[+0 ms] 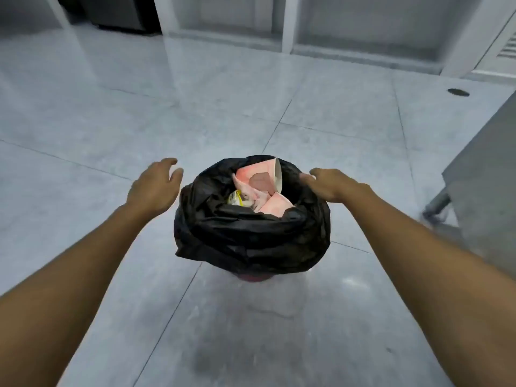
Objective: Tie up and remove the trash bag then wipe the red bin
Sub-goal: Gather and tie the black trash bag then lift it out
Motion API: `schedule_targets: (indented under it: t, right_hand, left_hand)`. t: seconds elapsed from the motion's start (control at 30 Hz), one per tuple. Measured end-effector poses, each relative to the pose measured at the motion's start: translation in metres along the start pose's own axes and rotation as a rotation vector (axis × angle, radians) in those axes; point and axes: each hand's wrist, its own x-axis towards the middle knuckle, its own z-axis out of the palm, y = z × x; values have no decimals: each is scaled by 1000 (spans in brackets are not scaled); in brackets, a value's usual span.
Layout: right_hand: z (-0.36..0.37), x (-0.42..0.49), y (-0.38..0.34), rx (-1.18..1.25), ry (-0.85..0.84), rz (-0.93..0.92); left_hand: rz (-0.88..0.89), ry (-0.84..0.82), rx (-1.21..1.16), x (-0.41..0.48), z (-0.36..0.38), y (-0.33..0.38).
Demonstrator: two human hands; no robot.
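A black trash bag [245, 238] lines a red bin [252, 277], of which only a sliver shows below the bag's folded-over edge. The bag's mouth gapes, showing pink and white paper cups [262, 182] and a yellow-marked wrapper [236, 198]. My left hand [155, 188] hovers just left of the bag with fingers relaxed, holding nothing and not touching it. At the bag's upper right rim sits my right hand [332, 184], fingers relaxed, fingertips at or on the plastic; I cannot tell whether it pinches any.
The bin stands on a glossy grey tiled floor [111, 121]. A grey metal cabinet on a caster [480, 196] stands close on the right. White cupboards [363, 29] line the far wall, with a dark unit [117, 12] at the far left and a floor drain [458, 92].
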Motion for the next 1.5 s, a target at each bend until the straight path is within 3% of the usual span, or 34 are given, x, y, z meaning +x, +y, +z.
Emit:
schedule_targets:
  t: [0.27, 0.43, 0.5, 0.6, 0.7, 0.8, 0.9, 0.97, 1.07, 1.23, 1.5]
  right_hand:
    - [17, -18, 2, 70, -120, 98]
    - [26, -11, 2, 310, -181, 151]
    - [33, -7, -2, 386, -109, 178]
    - [41, -5, -8, 419, 26, 203]
    - [38, -3, -6, 429, 128, 199]
    - [28, -2, 10, 451, 160, 173]
    - [27, -8, 23, 489, 133, 181]
    - [28, -17, 25, 523, 8, 207]
    - [26, -26, 25, 527, -178, 210]
    - [17, -21, 20, 388, 135, 139]
    - [-22, -22, 8, 648, 685, 113]
  left_hand:
    - [-227, -200, -193, -6, 43, 1]
    - [-433, -253, -259, 5, 51, 1]
    - [-557, -276, -374, 0, 54, 5]
    - [-643, -449, -579, -8, 55, 7]
    - [-732, -497, -621, -12, 55, -2]
    - [-791, -423, -755, -14, 49, -5]
    - [-760, -168, -826, -15, 44, -3]
    - [-701, -11, -824, -14, 38, 1]
    - [-537, 65, -876, -7, 25, 11]
    - [-334, 142, -867, -1, 18, 20]
    - [-245, 368, -859, 1, 13, 24]
